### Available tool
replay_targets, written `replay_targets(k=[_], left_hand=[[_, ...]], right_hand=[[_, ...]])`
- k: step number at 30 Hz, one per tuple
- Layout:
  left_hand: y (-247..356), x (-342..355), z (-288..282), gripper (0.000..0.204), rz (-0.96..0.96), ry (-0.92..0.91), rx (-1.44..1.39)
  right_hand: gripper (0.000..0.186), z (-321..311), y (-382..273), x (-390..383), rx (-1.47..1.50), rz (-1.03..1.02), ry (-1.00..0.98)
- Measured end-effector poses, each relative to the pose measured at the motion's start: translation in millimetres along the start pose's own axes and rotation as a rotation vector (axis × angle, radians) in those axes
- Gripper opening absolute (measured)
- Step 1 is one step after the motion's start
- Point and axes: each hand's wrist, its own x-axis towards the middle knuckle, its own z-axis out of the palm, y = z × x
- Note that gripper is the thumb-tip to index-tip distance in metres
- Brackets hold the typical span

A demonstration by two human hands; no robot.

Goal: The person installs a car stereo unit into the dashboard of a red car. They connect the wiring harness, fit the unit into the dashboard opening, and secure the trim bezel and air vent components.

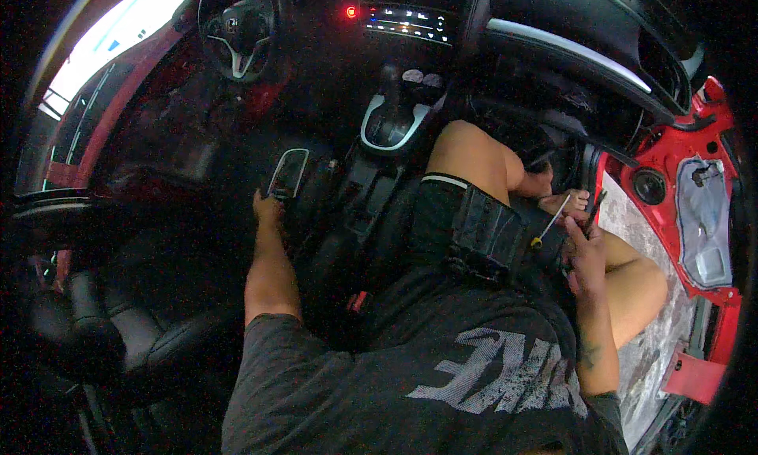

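Observation:
My left hand (269, 207) reaches to the left, its fingers closed at the near end of a dark rectangular piece with a light rim (290, 173). What the piece is cannot be made out in the gloom. On the right, between my bent legs, my right hand (585, 253) is curled around a slim dark thing (598, 208) whose kind is unclear. Just left of those fingers is a screwdriver (551, 225), its yellow handle toward me and its thin shaft slanting up to my bare foot. A black box-like panel (488, 232) rests on my thigh.
I sit in a car's front passenger seat. The gear lever console (392, 123) stands ahead, the steering wheel (240, 30) at far left. A red door (671, 167) with its trim off, showing a round speaker (650, 186), stands open on the right. A buckle (358, 301) is beside me.

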Motion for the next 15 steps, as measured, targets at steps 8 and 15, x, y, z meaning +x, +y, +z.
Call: replay_targets(k=[8,15], left_hand=[[30,18,-53,0.046,0.425,0.326,0.450],[212,-221,28,0.025,0.838,-0.279,0.382]], right_hand=[[0.033,23,11,5,-0.239,-0.214,-0.240],[0.036,23,8,3,-0.203,-0.044,-0.251]])
